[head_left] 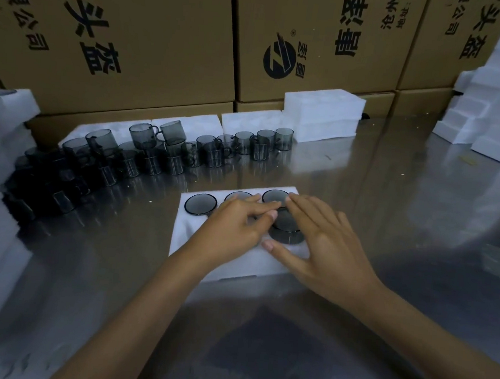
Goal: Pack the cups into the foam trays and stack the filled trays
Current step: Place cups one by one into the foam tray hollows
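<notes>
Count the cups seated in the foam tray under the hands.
4 visible: back-left, back-middle, back-right, front-right of the foam tray. The hands may hide more.

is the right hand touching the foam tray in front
Touching. The head view shows the right hand lying flat on the foam tray, thumb tip pressed on the white foam just below a dark cup.

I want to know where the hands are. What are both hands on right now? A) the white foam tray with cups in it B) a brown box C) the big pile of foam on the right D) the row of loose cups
A: the left hand and right hand both lie with straight fingers on the foam tray, over the dark cups set in it.
</notes>
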